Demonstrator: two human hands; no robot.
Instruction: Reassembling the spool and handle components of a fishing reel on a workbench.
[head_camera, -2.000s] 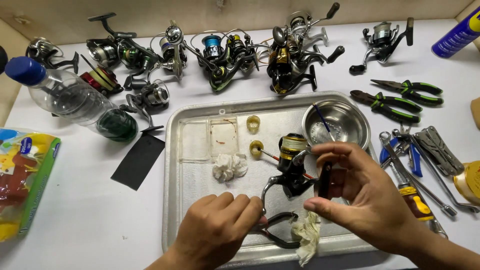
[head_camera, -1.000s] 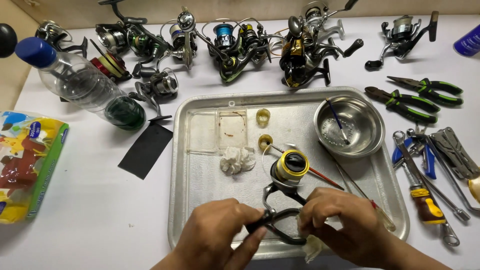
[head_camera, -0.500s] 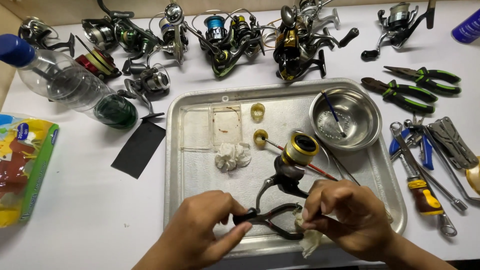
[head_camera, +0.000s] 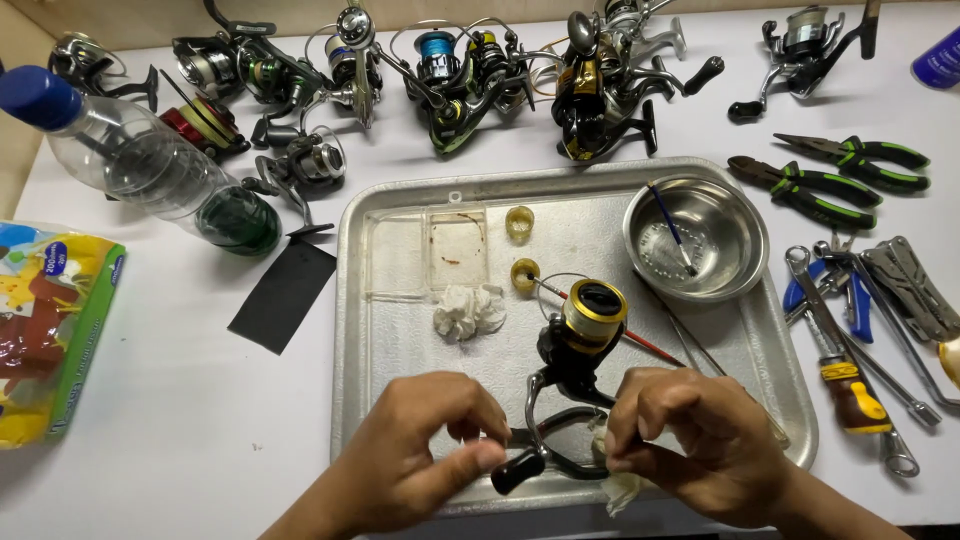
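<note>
White tabletop fills my view, with a metal tray (head_camera: 380, 330) at the centre of it. On the tray's near half stands a black spinning reel (head_camera: 570, 370) with a gold-rimmed spool, tilted, its foot and handle pointing toward me. My left hand (head_camera: 420, 450) pinches the black handle knob (head_camera: 518, 468) between thumb and forefinger — a narrow, closed grip. My right hand (head_camera: 690, 440) is curled at the reel's base, fingers tucked onto a white rag (head_camera: 615, 488); whether they clamp the reel's frame too, I cannot tell. So the reel sits between the 2 hands, held low, its spool end unsupported.

My worry: that top-heavy body could tip or twist out of such a light pinch and knock the 2 yellow rings (head_camera: 524, 272) or the red-handled pick (head_camera: 640, 345) lying just beside it. Small parts could skid off the tray.

Further out sit a wad of tissue (head_camera: 468, 310), a steel bowl (head_camera: 740, 225) holding a brush, pliers (head_camera: 810, 185) and wrenches on the right, a plastic bottle (head_camera: 140, 160) on the left, and a row of other reels (head_camera: 460, 60) along the far edge.
</note>
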